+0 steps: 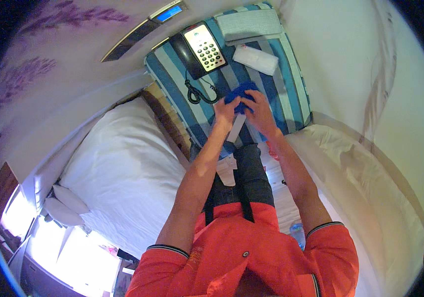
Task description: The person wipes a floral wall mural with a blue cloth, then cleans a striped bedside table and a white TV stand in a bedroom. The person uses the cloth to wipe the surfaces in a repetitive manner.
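In the head view both my hands are together over a stool or small table with a striped blue and white cover. My left hand grips the left side of a blue cloth-like item. On its right side, the fingers of my right hand are bent over the same item. A pale flat strip lies just below my hands; whether it is attached to the blue item I cannot tell. A black corded telephone sits beyond my left hand, and a white folded packet beyond my right.
A folded grey-white cloth lies at the cover's far edge. The telephone's coiled cord rests left of my hands. A bed with white bedding stands at the left, a pale curtain at the right. A plastic bottle is on the floor.
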A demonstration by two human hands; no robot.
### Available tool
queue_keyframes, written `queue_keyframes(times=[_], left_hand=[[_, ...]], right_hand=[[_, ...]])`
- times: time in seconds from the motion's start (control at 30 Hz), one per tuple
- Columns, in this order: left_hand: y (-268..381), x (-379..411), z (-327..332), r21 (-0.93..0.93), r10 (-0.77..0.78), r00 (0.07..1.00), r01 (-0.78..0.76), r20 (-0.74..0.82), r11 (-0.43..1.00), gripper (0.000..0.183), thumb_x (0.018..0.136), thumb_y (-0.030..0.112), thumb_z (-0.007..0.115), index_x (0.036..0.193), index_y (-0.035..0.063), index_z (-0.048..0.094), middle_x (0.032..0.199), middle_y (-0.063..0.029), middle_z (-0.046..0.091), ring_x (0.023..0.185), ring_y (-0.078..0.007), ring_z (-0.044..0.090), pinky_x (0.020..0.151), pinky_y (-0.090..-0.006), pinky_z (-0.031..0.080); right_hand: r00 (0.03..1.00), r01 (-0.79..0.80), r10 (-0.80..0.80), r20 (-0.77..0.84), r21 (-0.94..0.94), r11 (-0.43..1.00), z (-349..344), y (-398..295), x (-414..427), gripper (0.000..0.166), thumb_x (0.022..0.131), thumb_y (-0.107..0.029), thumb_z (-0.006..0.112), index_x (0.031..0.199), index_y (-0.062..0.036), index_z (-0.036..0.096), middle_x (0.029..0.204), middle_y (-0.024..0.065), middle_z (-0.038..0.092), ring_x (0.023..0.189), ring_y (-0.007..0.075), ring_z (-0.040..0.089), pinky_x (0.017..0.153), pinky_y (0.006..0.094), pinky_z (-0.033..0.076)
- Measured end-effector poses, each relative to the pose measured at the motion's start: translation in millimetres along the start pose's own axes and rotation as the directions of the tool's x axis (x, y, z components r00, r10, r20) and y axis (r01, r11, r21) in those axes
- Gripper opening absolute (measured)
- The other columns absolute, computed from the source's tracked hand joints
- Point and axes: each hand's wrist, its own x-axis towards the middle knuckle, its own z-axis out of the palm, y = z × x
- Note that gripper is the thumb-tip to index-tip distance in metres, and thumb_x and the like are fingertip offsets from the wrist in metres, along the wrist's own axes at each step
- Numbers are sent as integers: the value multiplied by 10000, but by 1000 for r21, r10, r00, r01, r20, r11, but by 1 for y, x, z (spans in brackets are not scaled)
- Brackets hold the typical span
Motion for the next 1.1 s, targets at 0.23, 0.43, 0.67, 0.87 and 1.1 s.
queue_keyframes(times=[0.23,0.43,0.67,0.87,1.1], left_hand=[[-36,-35,-23,-173,-186,981,191,48,966,351,933,244,783,1232,101,669,1156,-67,724,963,-245,700,709,-467,589],[-60,-30,-43,76,-40,998,43,-44,996,364,919,249,786,1215,50,714,1064,-100,756,890,-264,722,743,-436,592],[-83,-27,-60,622,390,917,-259,-82,739,377,842,282,825,1052,-24,763,915,-208,770,860,-285,747,798,-416,572],[-140,-22,-85,623,67,954,137,-293,770,411,829,345,826,1015,-16,767,968,-238,765,918,-390,741,827,-457,569],[-165,-19,-72,822,393,792,226,-468,523,386,814,366,841,890,-1,750,908,-223,751,820,-398,706,708,-478,526]], right_hand=[[590,-637,678,439,768,57,29,22,-52,832,838,-231,808,1541,10,433,1524,210,488,1397,297,500,1176,418,394],[558,-740,656,508,662,116,38,18,-65,432,912,-306,797,1196,3,696,1022,67,743,878,190,713,793,322,582],[931,-344,349,105,-65,937,43,8,-71,371,879,-229,757,1141,23,683,928,231,740,874,420,722,825,509,562],[932,-281,296,210,-100,954,57,4,-54,309,827,-92,765,1098,40,693,1307,253,630,1205,449,611,1026,472,508],[953,-105,176,247,-277,955,82,12,-49,364,804,-122,787,1114,47,694,1470,277,504,1357,475,462,1145,497,411]])
